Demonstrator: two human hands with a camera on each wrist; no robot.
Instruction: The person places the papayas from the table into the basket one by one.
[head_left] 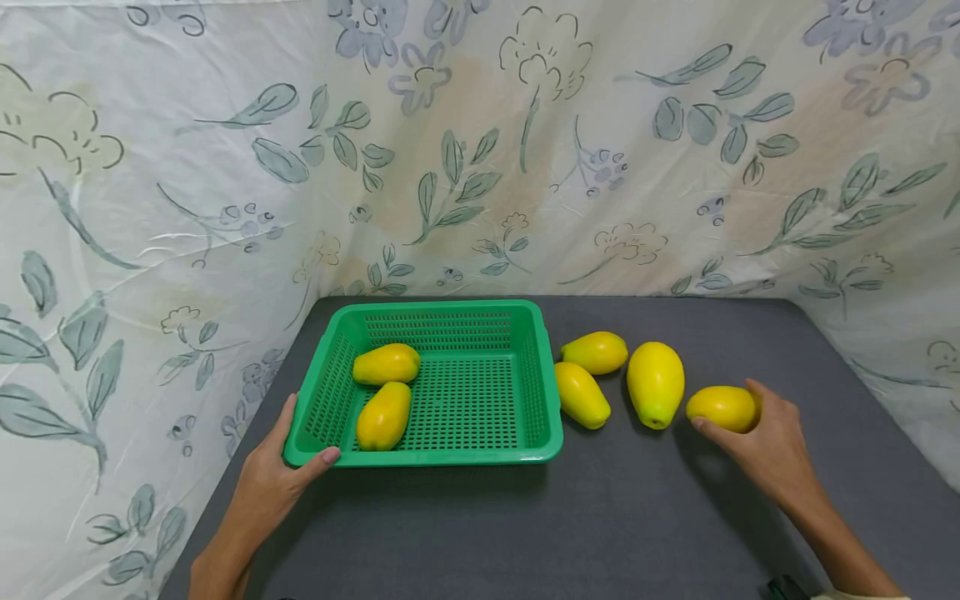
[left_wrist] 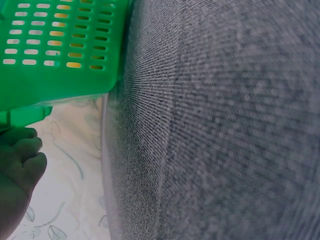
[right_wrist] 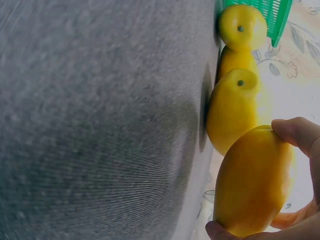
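Observation:
My left hand (head_left: pixel 270 479) grips the near left corner of a green plastic basket (head_left: pixel 450 457), thumb on the front rim and fingers along the left side. Two yellow papayas lie inside, one papaya (head_left: pixel 386 364) behind the other papaya (head_left: pixel 384 417). In the left wrist view, curled fingers (left_wrist: pixel 27 150) show beside the basket's slotted wall (left_wrist: pixel 55 82). At the right, my right hand (head_left: pixel 772 437) holds a yellow papaya (head_left: pixel 722 407) between thumb and fingers. The right wrist view shows this papaya (right_wrist: pixel 255 182) pinched at its two ends.
Between basket and right hand lie three more papayas: a large papaya (head_left: pixel 656 385), a papaya (head_left: pixel 583 396) against the basket's right side, and a papaya (head_left: pixel 596 352) behind it. Everything stands on a dark grey table (head_left: pixel 480 533), with a floral cloth (head_left: pixel 465 150) behind and at the sides.

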